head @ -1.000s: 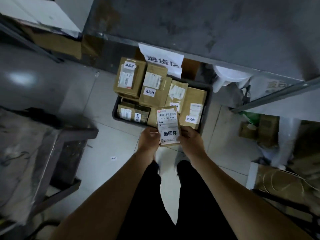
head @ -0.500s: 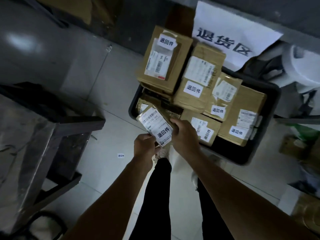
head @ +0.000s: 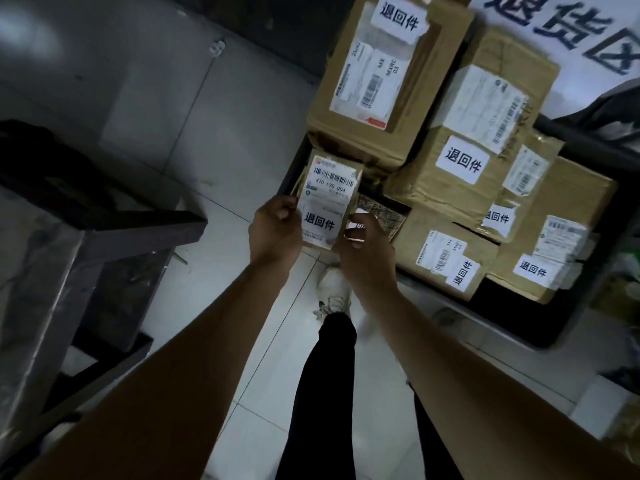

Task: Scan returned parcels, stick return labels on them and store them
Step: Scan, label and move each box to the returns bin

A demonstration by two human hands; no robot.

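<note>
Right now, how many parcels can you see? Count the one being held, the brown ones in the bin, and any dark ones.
held parcel: 1
brown parcels in the black bin, each with a return sticker: 5
dark printed box: 1
Total: 7 visible; more may be hidden underneath.

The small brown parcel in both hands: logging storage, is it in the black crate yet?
Not yet: both hands hold the small brown parcel above the black crate.

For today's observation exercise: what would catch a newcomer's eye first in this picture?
The small parcel at centre, gripped by the left hand and right hand, white return label facing up. Beyond it, the black crate heaped with labelled boxes.
</note>
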